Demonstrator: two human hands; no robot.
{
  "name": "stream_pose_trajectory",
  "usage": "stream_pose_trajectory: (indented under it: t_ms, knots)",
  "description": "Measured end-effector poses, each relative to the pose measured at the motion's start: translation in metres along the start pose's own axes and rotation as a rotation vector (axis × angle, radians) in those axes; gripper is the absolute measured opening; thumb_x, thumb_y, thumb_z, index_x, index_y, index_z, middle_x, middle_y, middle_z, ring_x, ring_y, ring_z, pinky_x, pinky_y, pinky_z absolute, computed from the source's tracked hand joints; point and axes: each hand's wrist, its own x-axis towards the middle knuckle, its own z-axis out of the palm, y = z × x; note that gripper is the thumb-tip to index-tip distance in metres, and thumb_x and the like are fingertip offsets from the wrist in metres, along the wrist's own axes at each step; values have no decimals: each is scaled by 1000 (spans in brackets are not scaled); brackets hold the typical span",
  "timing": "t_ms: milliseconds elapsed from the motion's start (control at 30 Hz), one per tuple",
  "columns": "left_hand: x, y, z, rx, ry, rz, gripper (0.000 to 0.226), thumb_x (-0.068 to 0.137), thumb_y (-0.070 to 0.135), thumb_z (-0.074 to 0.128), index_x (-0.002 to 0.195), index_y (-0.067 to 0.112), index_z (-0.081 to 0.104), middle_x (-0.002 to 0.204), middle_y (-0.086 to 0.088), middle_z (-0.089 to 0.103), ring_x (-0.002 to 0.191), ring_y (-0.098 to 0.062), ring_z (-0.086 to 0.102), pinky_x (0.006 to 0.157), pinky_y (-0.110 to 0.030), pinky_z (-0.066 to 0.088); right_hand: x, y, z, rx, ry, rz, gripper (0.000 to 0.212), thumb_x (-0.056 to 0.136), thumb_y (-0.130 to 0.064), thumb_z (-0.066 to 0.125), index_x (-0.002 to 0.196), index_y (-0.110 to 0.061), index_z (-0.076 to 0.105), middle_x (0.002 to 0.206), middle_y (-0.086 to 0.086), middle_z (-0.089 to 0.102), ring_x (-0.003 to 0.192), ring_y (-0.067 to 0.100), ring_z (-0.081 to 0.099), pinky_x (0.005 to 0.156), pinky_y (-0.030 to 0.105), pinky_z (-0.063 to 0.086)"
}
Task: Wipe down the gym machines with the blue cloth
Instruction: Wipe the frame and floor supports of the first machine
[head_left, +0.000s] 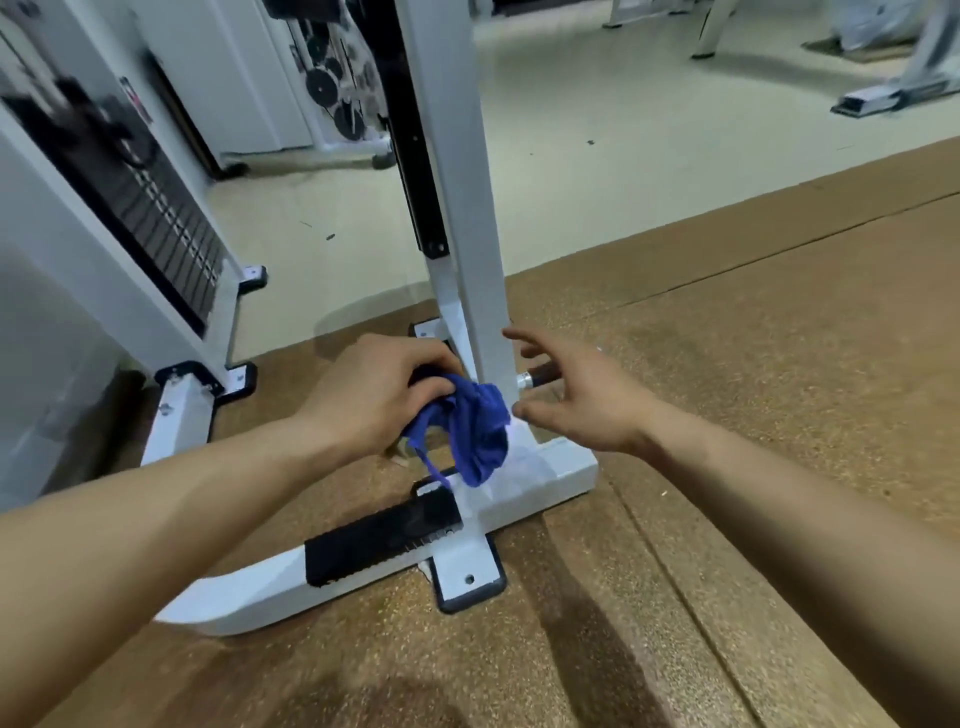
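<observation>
My left hand (382, 387) grips the crumpled blue cloth (475, 428) low against the white upright post (467, 208) of a gym machine, just above its white base bar (545, 475). The cloth hangs down over the base. My right hand (576, 395) hovers on the right of the post with fingers spread, holding nothing, close to a short chrome and black peg (535, 378) that sticks out of the post.
A black tread pad (382, 538) lies on the base's curved foot, with a bolted floor plate (467, 577) beside it. A weight stack machine (156, 228) stands at the left. Brown rubber flooring (753, 364) spreads right; further machines (883, 88) stand at the far back.
</observation>
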Motion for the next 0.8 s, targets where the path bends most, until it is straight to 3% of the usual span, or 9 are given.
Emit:
stream_pose_trajectory:
  t_ms: [133, 200, 300, 433, 533, 600, 667, 733, 800]
  knots:
    - [14, 24, -32, 63, -45, 52, 9, 93, 30, 66, 98, 35, 72, 89, 20, 69, 85, -2, 63, 80, -31, 52, -1, -41, -16, 7, -157, -104, 63, 85, -26, 69, 144, -35, 47, 134, -8, 48, 125, 9, 44, 100, 27, 41]
    - [18, 33, -50, 92, -72, 70, 7, 92, 33, 66, 95, 36, 71, 90, 18, 70, 87, -6, 64, 80, -36, 53, 1, -53, -21, -26, -182, -69, 65, 82, -39, 73, 143, -36, 48, 138, -3, 48, 131, 16, 42, 105, 34, 40]
    - [25, 43, -75, 157, -107, 133, 6, 90, 37, 67, 95, 36, 71, 92, 16, 68, 89, -9, 61, 82, -40, 51, -3, -68, -30, -1, -70, -88, 79, 74, -57, 74, 144, -46, 39, 145, -7, 47, 135, 16, 42, 111, 39, 38]
    - [35, 52, -100, 194, -94, 141, 11, 94, 42, 61, 90, 33, 66, 88, 14, 63, 87, -13, 59, 80, -41, 50, -1, -87, -46, 43, -96, -32, 33, 76, -49, 80, 102, -37, 64, 99, -15, 69, 91, 4, 64, 80, 27, 52]
    - [45, 57, -117, 162, -42, 79, 19, 96, 43, 56, 90, 29, 67, 89, 12, 68, 87, -14, 62, 79, -37, 49, 8, -92, -52, -13, -91, 8, 26, 77, -26, 74, 100, -22, 61, 93, -5, 70, 85, 17, 66, 78, 39, 57]
    - [52, 59, -129, 115, -21, 11, 21, 97, 45, 52, 85, 34, 65, 87, 15, 67, 85, -10, 61, 75, -33, 47, 13, -90, -58, 13, -99, 40, 18, 79, -15, 65, 96, -18, 58, 88, -1, 67, 79, 20, 65, 71, 39, 57]
    - [58, 59, -142, 63, 11, -49, 23, 99, 45, 50, 82, 35, 62, 85, 16, 66, 84, -8, 60, 72, -29, 43, 18, -85, -66, 28, -125, 73, 9, 83, -12, 57, 91, -16, 60, 84, 3, 66, 79, 24, 64, 66, 36, 51]
    - [64, 57, -157, 32, 35, -95, 29, 101, 43, 49, 81, 28, 64, 84, 10, 66, 82, -11, 60, 70, -26, 42, 23, -81, -76, 96, -103, 120, 16, 84, -13, 49, 91, -14, 64, 89, 10, 69, 85, 30, 65, 70, 43, 51]
    - [66, 56, -171, 11, 16, -134, 33, 99, 45, 51, 79, 22, 64, 81, 5, 66, 79, -15, 59, 69, -26, 41, 31, -84, -91, 185, -37, 154, 21, 86, -11, 45, 87, -17, 65, 87, 9, 69, 82, 26, 62, 68, 40, 46]
